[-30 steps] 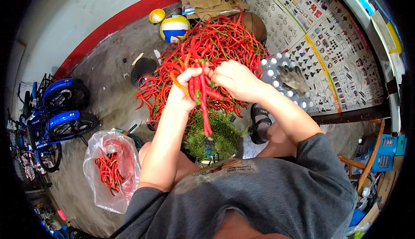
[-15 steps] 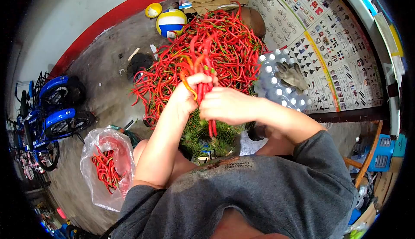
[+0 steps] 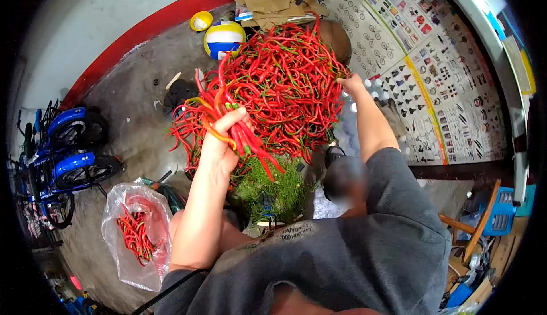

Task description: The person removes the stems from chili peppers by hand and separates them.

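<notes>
My left hand (image 3: 226, 136) is closed around a bunch of long red chili peppers (image 3: 222, 105), with one orange-yellow pepper among them. It holds the bunch over the left front of a large pile of red chili peppers (image 3: 285, 81). At the pile's right edge, my right hand (image 3: 352, 84) has its fingers bent together against the peppers; what lies between the fingertips is too small to make out. Green stems (image 3: 268, 192) are heaped in front of the pile. To the left, a clear plastic bag (image 3: 114, 224) stands open with red chili peppers (image 3: 137, 236) inside.
A volleyball (image 3: 224, 39) and a yellow bowl-shaped thing (image 3: 200, 21) are behind the pile, near flattened cardboard (image 3: 273, 1). Bottles with white caps (image 3: 367, 101) and a grey glove (image 3: 393, 115) are at right. Blue bicycles (image 3: 74, 138) stand at left.
My right hand has left the bunch and reached out to the pile's right edge. My left hand, still holding the peppers, has shifted left and slightly down, and the bunch tilts more.
</notes>
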